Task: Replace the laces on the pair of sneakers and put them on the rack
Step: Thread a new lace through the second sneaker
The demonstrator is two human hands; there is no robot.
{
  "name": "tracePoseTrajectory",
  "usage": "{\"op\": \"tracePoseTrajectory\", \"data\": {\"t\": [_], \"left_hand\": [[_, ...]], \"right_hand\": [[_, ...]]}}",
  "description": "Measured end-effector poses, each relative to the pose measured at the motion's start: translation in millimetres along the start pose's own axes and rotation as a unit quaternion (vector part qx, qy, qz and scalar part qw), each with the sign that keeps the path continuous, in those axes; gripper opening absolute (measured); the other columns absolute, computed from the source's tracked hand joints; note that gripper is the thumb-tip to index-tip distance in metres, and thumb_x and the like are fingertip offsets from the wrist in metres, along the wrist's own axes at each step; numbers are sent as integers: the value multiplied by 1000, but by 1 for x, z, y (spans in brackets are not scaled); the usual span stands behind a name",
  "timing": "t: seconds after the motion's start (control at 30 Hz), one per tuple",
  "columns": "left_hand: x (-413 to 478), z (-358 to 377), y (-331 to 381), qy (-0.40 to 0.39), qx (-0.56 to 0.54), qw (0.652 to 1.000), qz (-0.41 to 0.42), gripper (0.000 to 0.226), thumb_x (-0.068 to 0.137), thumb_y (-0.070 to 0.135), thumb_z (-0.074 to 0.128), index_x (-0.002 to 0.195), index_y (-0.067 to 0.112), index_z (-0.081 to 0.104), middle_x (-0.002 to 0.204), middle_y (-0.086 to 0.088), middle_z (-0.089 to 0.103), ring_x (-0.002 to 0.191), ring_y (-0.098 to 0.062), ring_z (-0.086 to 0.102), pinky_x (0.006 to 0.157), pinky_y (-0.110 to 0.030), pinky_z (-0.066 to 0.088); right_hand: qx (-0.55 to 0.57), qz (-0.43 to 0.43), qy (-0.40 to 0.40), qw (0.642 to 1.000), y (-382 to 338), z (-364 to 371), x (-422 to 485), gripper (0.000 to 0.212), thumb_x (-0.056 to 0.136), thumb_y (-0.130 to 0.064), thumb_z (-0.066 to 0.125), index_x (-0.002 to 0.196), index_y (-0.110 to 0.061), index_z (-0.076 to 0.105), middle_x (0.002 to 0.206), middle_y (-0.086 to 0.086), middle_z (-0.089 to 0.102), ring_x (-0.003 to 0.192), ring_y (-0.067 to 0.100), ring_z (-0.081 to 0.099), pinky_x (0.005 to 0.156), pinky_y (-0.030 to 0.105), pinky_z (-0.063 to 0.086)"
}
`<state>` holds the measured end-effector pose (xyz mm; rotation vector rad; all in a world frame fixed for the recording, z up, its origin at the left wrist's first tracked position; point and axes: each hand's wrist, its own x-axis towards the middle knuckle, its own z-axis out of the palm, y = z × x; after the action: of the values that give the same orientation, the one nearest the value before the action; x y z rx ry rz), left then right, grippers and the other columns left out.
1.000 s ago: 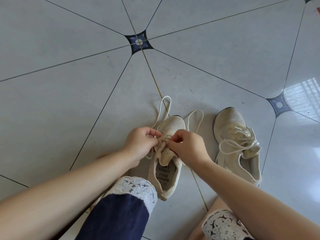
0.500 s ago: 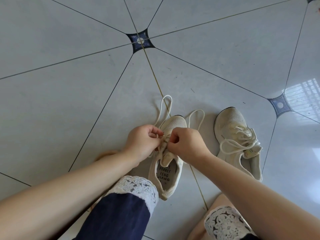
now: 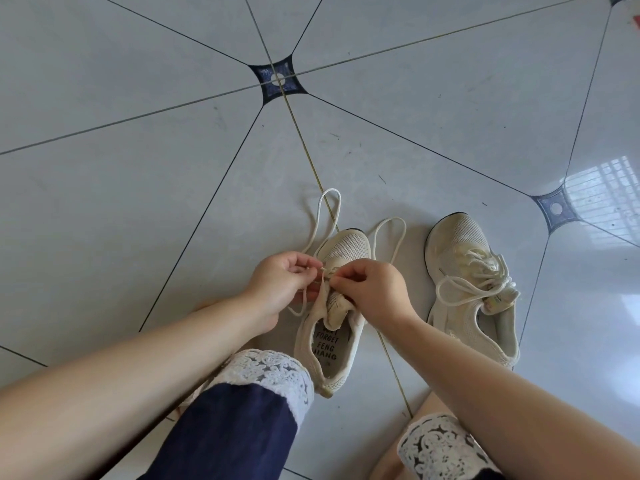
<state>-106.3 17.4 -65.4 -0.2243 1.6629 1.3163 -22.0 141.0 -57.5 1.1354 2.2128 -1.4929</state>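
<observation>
The near sneaker (image 3: 346, 244) was set on the tiled floor (image 3: 138, 202), toe pointing away, its heel just beside the white trim (image 3: 270, 368) of a navy trouser leg (image 3: 235, 427). Over its throat the two hands were brought close together, almost touching. The left hand (image 3: 280, 282) was clenched in a pinching grip on the cream lace (image 3: 329, 202), thumb against forefinger. The right hand (image 3: 374, 292) was likewise curled, its grip closed on the same lace where the tongue (image 3: 337, 306) was bunched up. Two slack loops of the lace were laid out on the floor beyond the toe, one to the left and one to the right, and a loose end was draped below the left hand.

Wide open floor was left ahead and to the left, broken only by dark grout lines and a dark tile inset (image 3: 277, 79). A brass-coloured joint was run from that inset down under the near sneaker's toe. To the right the room was bounded by the second sneaker (image 3: 460, 244), near but apart, laced and loosely tied.

Inside the near sneaker's opening an insole (image 3: 327, 344) printed with the words FORGET and FENG was shown, partly covered by the tongue. The inside of the second sneaker was seen only as pale lining.
</observation>
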Motion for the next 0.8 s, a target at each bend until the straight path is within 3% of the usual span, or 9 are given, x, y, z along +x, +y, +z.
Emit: {"op": "tracePoseTrajectory", "data": {"t": [0.17, 0.3, 0.4, 0.47, 0.57, 0.6, 0.67, 0.73, 0.8], "left_hand": [[4, 4, -1, 5, -38, 999, -37, 19, 76, -8, 66, 81, 10, 63, 69, -3, 65, 55, -8, 64, 49, -17, 50], [7, 6, -1, 37, -8, 999, -30, 22, 79, -8, 61, 79, 14, 62, 74, -4, 63, 64, -16, 60, 53, -20, 49], [9, 9, -4, 70, 18, 997, 3, 28, 83, -10, 54, 81, 18, 58, 79, -5, 60, 69, -19, 57, 56, -23, 48], [8, 12, -3, 89, 54, 993, 54, 30, 84, -7, 54, 79, 23, 56, 76, -1, 59, 70, -17, 55, 63, -29, 49], [7, 11, 0, 150, 130, 970, 143, 31, 83, -5, 54, 76, 25, 52, 74, 2, 58, 75, -21, 58, 76, -38, 53], [8, 9, 3, 173, 114, 967, 150, 32, 84, -5, 51, 75, 25, 50, 79, -2, 59, 76, -22, 62, 75, -38, 54], [12, 4, 13, 206, 2, 970, 129, 32, 87, -9, 41, 76, 21, 45, 86, -11, 57, 65, -16, 66, 57, -26, 55], [18, -7, 29, 220, -120, 963, 98, 33, 88, -13, 32, 76, 17, 41, 79, -8, 47, 49, -13, 60, 46, -19, 50], [25, -27, 47, 242, -170, 950, 101, 38, 86, -17, 25, 76, 16, 39, 71, -4, 40, 46, -12, 49, 44, -20, 50]], "right_hand": [[-39, -7, -8, 999, 2, 2, 2, 15, 76, -20, 72, 65, -25, 63, 66, -11, 64, 63, 3, 58, 57, 14, 46], [-31, -18, -1, 999, 3, 1, 1, 6, 80, -24, 68, 78, -28, 64, 69, -11, 65, 63, -1, 59, 56, 11, 42], [-24, -24, -5, 999, 1, 1, -2, 15, 86, -34, 60, 100, -38, 63, 70, -10, 64, 64, -1, 58, 57, 8, 40], [-80, -45, -19, 996, -4, 3, -3, 22, 81, -43, 62, 103, -41, 64, 77, -12, 62, 71, -1, 57, 61, 8, 42], [-167, -70, -22, 983, -13, 7, -1, 24, 78, -45, 63, 102, -39, 64, 92, -10, 61, 86, 10, 58, 72, 25, 47], [-179, -73, -18, 981, -15, 8, -1, 23, 79, -44, 62, 101, -38, 64, 93, -9, 62, 87, 12, 58, 75, 29, 48], [-190, -73, -15, 979, -17, 7, 0, 20, 80, -41, 59, 100, -37, 63, 95, -9, 62, 88, 14, 58, 83, 37, 48], [-189, -68, -18, 979, -15, 5, -1, 19, 81, -40, 57, 99, -37, 62, 95, -10, 62, 89, 13, 57, 87, 40, 46], [-192, -63, -15, 979, -13, 4, -3, 20, 81, -40, 57, 100, -37, 62, 96, -12, 62, 91, 11, 57, 89, 40, 45]]}}
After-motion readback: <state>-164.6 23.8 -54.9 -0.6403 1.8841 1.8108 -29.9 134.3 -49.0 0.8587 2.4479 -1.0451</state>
